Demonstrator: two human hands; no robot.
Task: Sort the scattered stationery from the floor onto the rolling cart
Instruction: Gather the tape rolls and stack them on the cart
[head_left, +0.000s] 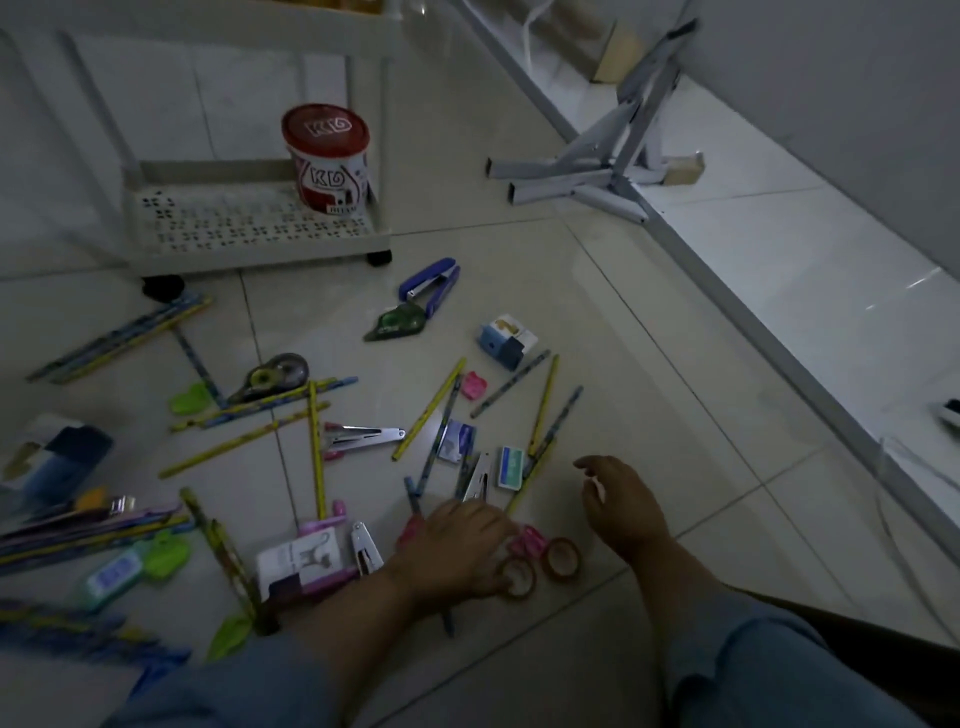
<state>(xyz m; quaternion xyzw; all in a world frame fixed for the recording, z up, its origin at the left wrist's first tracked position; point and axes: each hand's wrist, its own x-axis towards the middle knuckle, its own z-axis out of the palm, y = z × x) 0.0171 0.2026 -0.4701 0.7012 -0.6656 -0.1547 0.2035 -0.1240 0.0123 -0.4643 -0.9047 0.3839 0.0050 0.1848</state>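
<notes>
Littering the floor in front of the person: stationery of all sorts, none of it on the rolling cart yet. Nearest pieces first.

Left hand lies palm-down on the closest clutter, covering part of the pink scissors. Its thumb side touches one tape roll; a second tape roll sits just beside. Fingers are bent over the pile, but it is too dark to tell whether they have closed round anything or only press on it. Judgement: the small pieces within easy reach are being taken first.

Right hand hovers just right of that cluster, fingers loosely curled, holding nothing I can make out. Probably standing by for a second item, perhaps near the staple box.

Farther out: silver stapler mid-floor, pencils lying crossed over one another. They look awkward to lift singly and would want raking parallel into a bundle. Blue stapler and green correction tape lie close together, near the cart's wheel.

Cart stands at upper left, well apart from both hands. Its low perforated shelf carries only a red tub at the right end; the upper tier is mostly out of frame. The tub may serve for long items, which is a guess.

Risks: tape rolls could roll off if nudged, and the reach to the cart looks long from this seat.
</notes>
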